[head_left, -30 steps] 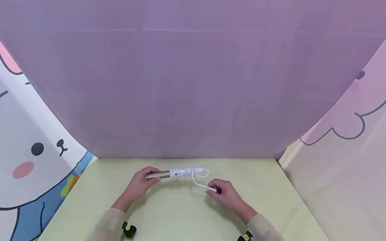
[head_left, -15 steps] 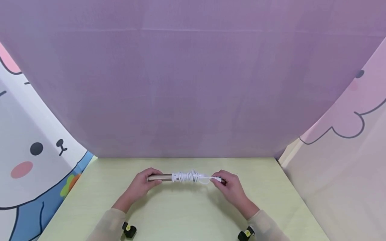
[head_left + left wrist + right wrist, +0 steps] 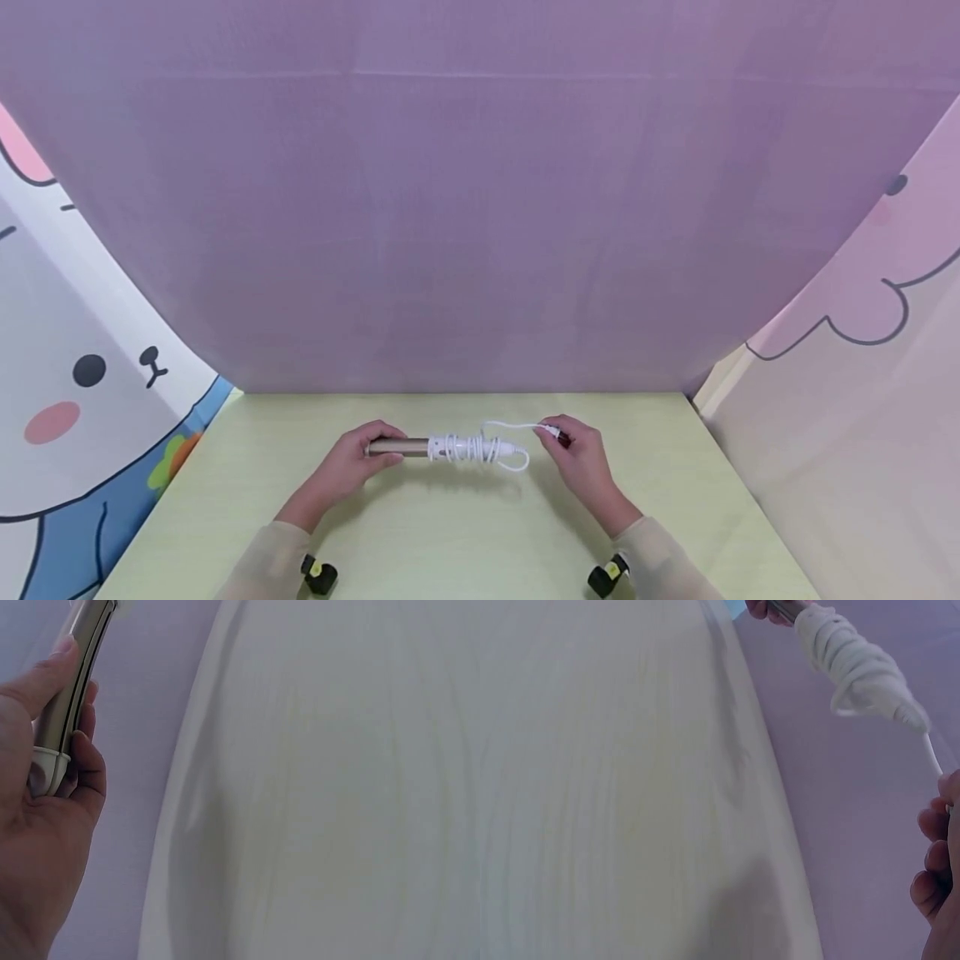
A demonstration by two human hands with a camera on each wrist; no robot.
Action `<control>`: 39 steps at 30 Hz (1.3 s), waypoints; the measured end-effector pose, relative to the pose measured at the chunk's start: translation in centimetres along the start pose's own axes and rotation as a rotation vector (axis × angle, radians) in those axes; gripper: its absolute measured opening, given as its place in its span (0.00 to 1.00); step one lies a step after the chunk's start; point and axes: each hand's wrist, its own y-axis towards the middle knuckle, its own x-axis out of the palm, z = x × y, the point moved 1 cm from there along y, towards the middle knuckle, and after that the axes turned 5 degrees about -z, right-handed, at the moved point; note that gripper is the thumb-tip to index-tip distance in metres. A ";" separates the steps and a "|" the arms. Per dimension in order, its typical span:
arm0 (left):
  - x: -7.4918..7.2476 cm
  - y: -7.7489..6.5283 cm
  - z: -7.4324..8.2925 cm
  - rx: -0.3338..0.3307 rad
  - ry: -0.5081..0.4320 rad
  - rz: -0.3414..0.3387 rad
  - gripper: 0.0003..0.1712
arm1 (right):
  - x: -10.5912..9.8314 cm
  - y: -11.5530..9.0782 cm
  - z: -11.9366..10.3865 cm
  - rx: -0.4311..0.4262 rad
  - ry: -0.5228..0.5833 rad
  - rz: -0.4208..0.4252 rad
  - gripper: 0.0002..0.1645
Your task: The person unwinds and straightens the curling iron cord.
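A hair straightener [image 3: 403, 447] with a gold-brown barrel and a white handle is held level above the table. White cord [image 3: 471, 449] is wound in several turns round its handle. My left hand [image 3: 351, 465] grips the barrel's left end; in the left wrist view the thumb lies along the gold barrel [image 3: 75, 694], and a white tip shows near the palm. My right hand [image 3: 583, 463] pinches the free end of the cord, where a small dark part shows between the fingers. In the right wrist view the wound cord [image 3: 855, 660] runs down to the right fingertips.
The pale yellow-green table [image 3: 465, 542] lies under both hands. A purple cloth [image 3: 480, 208] hangs behind its far edge. Cartoon-print cloths hang at the left [image 3: 90, 317] and right [image 3: 847, 433]. A small black device [image 3: 321, 575] is at the left wrist, another [image 3: 606, 577] at the right.
My right hand has moved right and upward with the cord's end, passing from below the handle to above it. A longer piece of cord hangs free. The left hand stays nearly still.
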 end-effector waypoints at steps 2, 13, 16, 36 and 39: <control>-0.1 0.0 0.0 0.004 0.000 -0.001 0.15 | 0.0 -0.1 0.3 0.030 -0.003 0.001 0.08; -0.7 -0.2 0.6 -0.006 -0.056 0.022 0.13 | 0.3 -1.5 2.0 0.160 -0.047 -0.081 0.06; -0.8 -0.2 0.7 -0.017 -0.064 0.037 0.13 | 0.3 -2.0 2.1 0.236 -0.025 -0.162 0.03; -1.3 -0.2 1.0 -0.007 -0.053 0.128 0.15 | -0.4 -3.9 2.5 0.292 -0.009 -0.453 0.04; -1.2 -0.1 0.9 -0.016 -0.047 0.123 0.15 | -0.5 -4.1 2.5 0.265 -0.016 -0.469 0.05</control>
